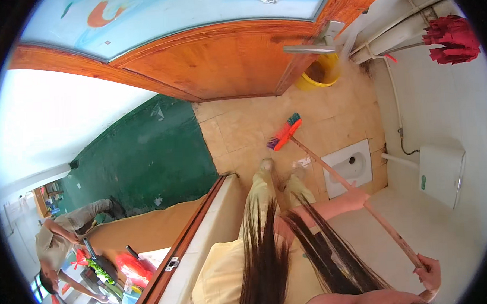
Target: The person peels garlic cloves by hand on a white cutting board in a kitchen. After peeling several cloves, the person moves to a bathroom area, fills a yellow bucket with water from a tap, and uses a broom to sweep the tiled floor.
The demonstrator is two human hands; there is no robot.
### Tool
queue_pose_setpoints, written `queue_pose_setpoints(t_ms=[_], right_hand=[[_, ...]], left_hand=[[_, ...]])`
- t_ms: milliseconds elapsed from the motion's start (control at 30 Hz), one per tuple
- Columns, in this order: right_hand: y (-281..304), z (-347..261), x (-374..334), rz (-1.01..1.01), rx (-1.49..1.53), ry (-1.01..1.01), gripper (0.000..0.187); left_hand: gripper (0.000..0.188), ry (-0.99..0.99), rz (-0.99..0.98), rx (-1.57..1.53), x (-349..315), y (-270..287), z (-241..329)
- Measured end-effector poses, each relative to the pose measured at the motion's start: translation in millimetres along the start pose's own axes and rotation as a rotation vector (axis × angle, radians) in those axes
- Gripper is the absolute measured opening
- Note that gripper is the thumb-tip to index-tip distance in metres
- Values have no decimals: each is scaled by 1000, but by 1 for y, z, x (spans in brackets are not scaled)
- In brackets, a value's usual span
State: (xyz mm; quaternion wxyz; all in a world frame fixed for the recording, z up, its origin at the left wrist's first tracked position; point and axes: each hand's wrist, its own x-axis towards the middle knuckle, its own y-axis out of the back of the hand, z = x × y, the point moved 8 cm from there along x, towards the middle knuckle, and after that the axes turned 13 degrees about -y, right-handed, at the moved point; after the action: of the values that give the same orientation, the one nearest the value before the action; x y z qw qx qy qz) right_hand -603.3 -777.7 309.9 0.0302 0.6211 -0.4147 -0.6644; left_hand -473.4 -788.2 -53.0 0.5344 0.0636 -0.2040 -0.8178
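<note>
A broom (331, 172) with a long pinkish wooden handle slants across the right half of the view. Its orange head (284, 133), with purple and green bristles, rests on the tiled floor ahead of my feet. My left hand (356, 197) reaches across my body and is closed around the middle of the handle. Near the handle's upper end, at the lower right, my right hand (429, 272) grips it with bent fingers. Dark hair hangs over my light yellow clothes and partly covers my left arm.
A squat toilet (336, 160) is set in the floor beside the handle, with a white cistern (440, 170) on the wall. An open wooden door (212, 66) and a yellow bucket (311, 85) stand ahead. A red mop (451, 39) hangs right. Another person (59, 236) works at a counter, far left.
</note>
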Motion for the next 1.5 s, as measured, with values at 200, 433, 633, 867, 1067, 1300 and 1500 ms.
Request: queue_pose_setpoints(t_ms=[200,433,633,867,1067,1300,1500], right_hand=[[-81,12,131,-228,38,62,38],[-97,43,169,-104,-23,156,36],[2,179,102,140,39,-154,36],[112,321,25,466,328,-268,34],[57,355,146,302,476,-287,32],[-73,335,217,243,751,-332,31],[-37,422,85,246,750,-596,32]], left_hand=[[15,346,-80,280,-63,16,-124],[10,326,-390,428,-31,-66,-202],[4,30,-349,265,126,-243,-62],[4,-308,-492,31,203,-330,125],[11,-14,-361,269,266,-289,38],[41,-30,-654,833,243,-289,-20],[10,-460,-995,425,166,-453,86]])
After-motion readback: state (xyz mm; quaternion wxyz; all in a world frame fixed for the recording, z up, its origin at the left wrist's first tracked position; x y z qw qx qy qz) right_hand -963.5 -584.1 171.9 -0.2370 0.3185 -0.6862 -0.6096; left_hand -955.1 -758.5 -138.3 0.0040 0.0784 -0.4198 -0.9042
